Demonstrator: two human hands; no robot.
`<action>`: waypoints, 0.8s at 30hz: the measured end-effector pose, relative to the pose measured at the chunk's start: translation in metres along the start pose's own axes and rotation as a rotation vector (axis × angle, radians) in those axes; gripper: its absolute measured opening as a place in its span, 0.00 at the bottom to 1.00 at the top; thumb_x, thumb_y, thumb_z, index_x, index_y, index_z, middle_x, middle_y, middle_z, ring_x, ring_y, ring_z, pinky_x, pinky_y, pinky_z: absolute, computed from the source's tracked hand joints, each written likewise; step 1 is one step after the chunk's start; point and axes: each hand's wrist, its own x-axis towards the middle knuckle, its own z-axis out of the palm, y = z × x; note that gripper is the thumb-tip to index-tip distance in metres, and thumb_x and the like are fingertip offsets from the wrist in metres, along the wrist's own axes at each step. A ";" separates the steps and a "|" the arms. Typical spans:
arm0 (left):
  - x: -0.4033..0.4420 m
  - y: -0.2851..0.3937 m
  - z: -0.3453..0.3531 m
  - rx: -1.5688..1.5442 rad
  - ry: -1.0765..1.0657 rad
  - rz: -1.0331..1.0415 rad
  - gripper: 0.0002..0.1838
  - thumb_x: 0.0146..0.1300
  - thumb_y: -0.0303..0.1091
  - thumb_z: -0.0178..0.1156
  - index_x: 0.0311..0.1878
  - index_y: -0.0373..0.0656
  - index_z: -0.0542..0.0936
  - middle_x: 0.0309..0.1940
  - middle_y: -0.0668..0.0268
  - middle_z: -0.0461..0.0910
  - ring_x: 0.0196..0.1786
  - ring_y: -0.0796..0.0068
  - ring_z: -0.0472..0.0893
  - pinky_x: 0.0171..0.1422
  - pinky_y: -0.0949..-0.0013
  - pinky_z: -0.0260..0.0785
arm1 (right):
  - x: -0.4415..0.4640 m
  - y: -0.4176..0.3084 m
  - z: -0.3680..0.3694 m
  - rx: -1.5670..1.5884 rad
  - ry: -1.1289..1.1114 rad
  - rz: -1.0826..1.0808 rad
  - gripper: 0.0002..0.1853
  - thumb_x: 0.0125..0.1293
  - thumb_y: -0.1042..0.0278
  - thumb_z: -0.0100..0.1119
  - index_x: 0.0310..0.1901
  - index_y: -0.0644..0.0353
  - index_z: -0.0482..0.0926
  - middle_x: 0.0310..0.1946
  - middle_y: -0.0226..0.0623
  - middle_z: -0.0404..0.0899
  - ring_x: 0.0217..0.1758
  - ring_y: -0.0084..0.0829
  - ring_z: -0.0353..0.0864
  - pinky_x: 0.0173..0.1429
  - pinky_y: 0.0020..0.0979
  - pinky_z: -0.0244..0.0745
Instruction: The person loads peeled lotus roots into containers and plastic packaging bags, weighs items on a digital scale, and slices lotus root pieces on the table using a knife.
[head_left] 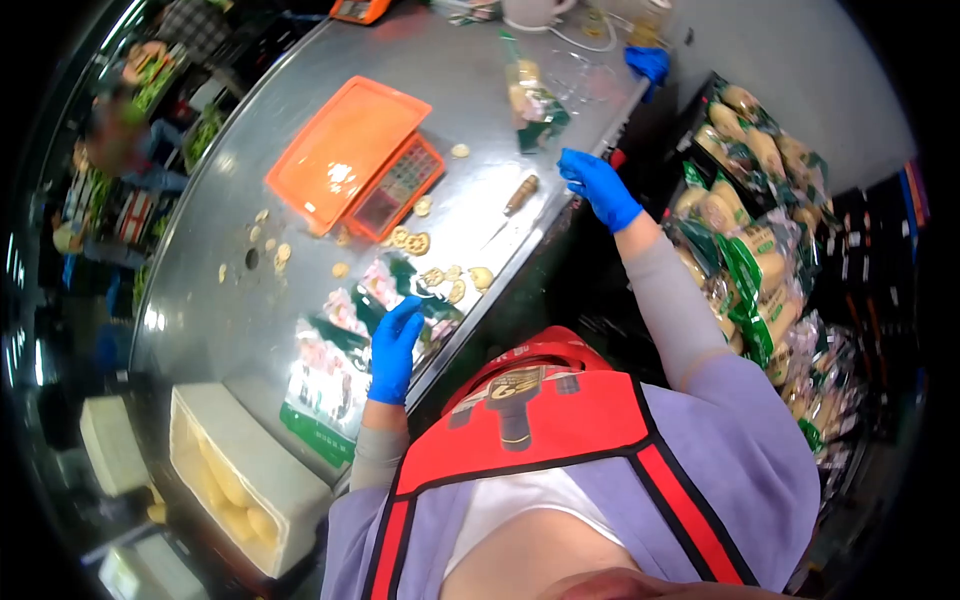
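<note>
My left hand [396, 352], in a blue glove, is over a spread of printed plastic bags [325, 375] with pink flowers and green bands. Its fingers are stretched out, and I see nothing held in them. At the table's right edge is my right hand [600, 190], also gloved in blue, its fingers loosely bent and apart with nothing visible between them. Beyond it lies a clear-and-green bag of lotus root [527, 95]. A wooden-handled knife [521, 195] rests left of my right hand. Cut lotus root slices [411, 241] are scattered between the bags and an orange scale [345, 150].
A white foam box [235, 470] holding pale roots stands at the lower left. Bagged lotus roots [765, 270] are piled on the right, below a wall. A white mug [535, 14] and a blue glove or cloth [648, 64] sit at the far end. People work at far left.
</note>
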 end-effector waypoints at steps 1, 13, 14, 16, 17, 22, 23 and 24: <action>-0.005 -0.006 -0.013 0.017 0.034 0.038 0.16 0.61 0.26 0.55 0.53 0.36 0.73 0.49 0.64 0.75 0.52 0.75 0.73 0.58 0.73 0.63 | 0.027 0.004 0.008 0.086 -0.007 0.063 0.14 0.61 0.55 0.58 0.42 0.54 0.77 0.30 0.24 0.74 0.32 0.16 0.71 0.36 0.18 0.66; -0.085 -0.026 -0.055 -0.194 0.644 0.047 0.13 0.61 0.25 0.56 0.49 0.37 0.76 0.46 0.64 0.76 0.47 0.77 0.75 0.53 0.75 0.67 | 0.242 -0.027 -0.026 -1.216 0.334 -1.008 0.12 0.67 0.62 0.46 0.39 0.59 0.78 0.33 0.28 0.75 0.35 0.22 0.73 0.42 0.26 0.69; -0.085 -0.021 -0.051 -0.223 0.673 0.011 0.13 0.61 0.26 0.56 0.49 0.36 0.76 0.46 0.64 0.76 0.49 0.76 0.74 0.55 0.74 0.66 | 0.236 -0.043 -0.022 -0.826 0.143 -0.871 0.12 0.67 0.64 0.45 0.41 0.60 0.77 0.36 0.32 0.76 0.38 0.25 0.74 0.42 0.27 0.69; -0.083 -0.018 -0.044 -0.118 0.699 0.077 0.12 0.61 0.27 0.56 0.48 0.36 0.76 0.46 0.64 0.76 0.50 0.76 0.74 0.57 0.73 0.64 | 0.199 -0.085 0.005 -0.219 -0.127 -0.518 0.16 0.68 0.58 0.43 0.44 0.60 0.76 0.37 0.28 0.75 0.40 0.21 0.73 0.40 0.24 0.68; -0.078 -0.023 -0.042 -0.159 0.669 0.086 0.12 0.61 0.27 0.57 0.48 0.36 0.76 0.46 0.64 0.76 0.50 0.76 0.74 0.57 0.72 0.64 | 0.143 -0.118 0.051 0.021 -0.076 -0.240 0.20 0.68 0.53 0.42 0.45 0.59 0.76 0.37 0.28 0.76 0.35 0.19 0.72 0.35 0.20 0.65; -0.057 0.013 -0.020 -0.341 0.544 0.102 0.31 0.58 0.26 0.58 0.65 0.41 0.60 0.56 0.61 0.69 0.55 0.72 0.72 0.55 0.71 0.66 | 0.069 -0.139 0.102 0.360 -0.374 -0.145 0.24 0.66 0.61 0.42 0.56 0.73 0.65 0.49 0.46 0.70 0.42 0.30 0.72 0.47 0.26 0.70; -0.054 0.024 -0.018 -0.384 0.536 0.156 0.35 0.57 0.24 0.57 0.67 0.42 0.55 0.59 0.60 0.66 0.56 0.70 0.71 0.56 0.70 0.66 | 0.069 -0.130 0.112 0.621 -0.768 0.044 0.23 0.66 0.62 0.43 0.56 0.73 0.64 0.51 0.47 0.69 0.47 0.35 0.72 0.53 0.32 0.68; -0.052 0.032 -0.019 -0.424 0.520 0.213 0.39 0.55 0.22 0.57 0.69 0.43 0.50 0.61 0.59 0.63 0.58 0.68 0.70 0.57 0.70 0.66 | 0.046 -0.127 0.140 0.763 -1.013 0.095 0.23 0.66 0.62 0.43 0.55 0.73 0.65 0.54 0.51 0.68 0.55 0.41 0.67 0.62 0.41 0.57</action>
